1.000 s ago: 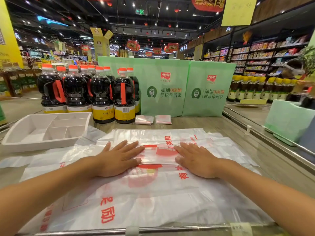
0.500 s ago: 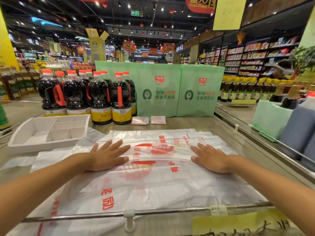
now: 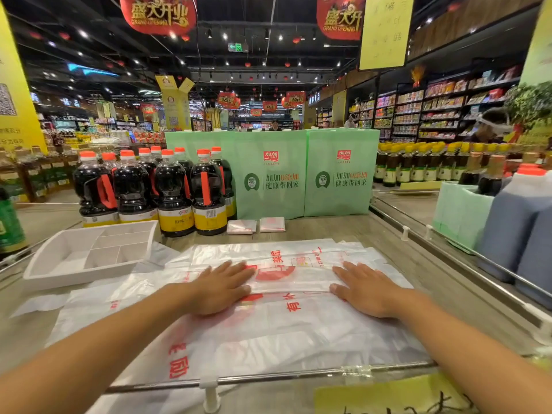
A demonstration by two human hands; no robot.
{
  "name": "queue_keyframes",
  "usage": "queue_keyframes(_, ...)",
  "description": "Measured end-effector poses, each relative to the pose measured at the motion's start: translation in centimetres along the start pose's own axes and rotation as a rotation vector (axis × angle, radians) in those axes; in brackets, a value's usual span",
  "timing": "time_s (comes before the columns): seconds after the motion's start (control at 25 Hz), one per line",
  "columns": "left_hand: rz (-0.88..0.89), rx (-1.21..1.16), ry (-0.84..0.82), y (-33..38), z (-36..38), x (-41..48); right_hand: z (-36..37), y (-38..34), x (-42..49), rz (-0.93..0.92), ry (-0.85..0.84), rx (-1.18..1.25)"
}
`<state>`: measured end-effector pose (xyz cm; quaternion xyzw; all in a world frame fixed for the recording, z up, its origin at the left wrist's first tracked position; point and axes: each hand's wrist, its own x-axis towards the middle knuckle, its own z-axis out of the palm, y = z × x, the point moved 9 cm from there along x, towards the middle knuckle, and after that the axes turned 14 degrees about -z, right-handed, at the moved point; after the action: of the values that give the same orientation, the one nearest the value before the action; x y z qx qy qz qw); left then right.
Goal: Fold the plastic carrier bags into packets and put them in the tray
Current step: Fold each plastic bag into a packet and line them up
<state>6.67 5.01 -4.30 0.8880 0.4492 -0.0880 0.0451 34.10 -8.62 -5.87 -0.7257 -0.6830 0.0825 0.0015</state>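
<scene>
Two hands, the left hand and right hand, press straight, released fingers flat on a half-folded white carrier bag with red print. It lies atop a pile of bags on the surface. The divided white tray sits to the left. Beyond, two folded packets lie before dark sauce bottles and green panels. The banners read "GRAND OPENING".

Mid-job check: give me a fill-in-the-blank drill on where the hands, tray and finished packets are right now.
1. The left hand and the right hand press the carrier bag with fingers ____ (straight/curled).
2. The white tray sits on the person's ____ side.
3. ____ folded packets lie at the foot of the green bags.
Missing words: straight; left; two.
</scene>
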Motion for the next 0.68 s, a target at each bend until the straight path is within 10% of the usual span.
queue_keyframes(0.68, 0.150, -0.042, 0.000, 6.4, 0.8, 2.9, -3.5, 1.3, -1.2, -0.121, 0.046, -0.087)
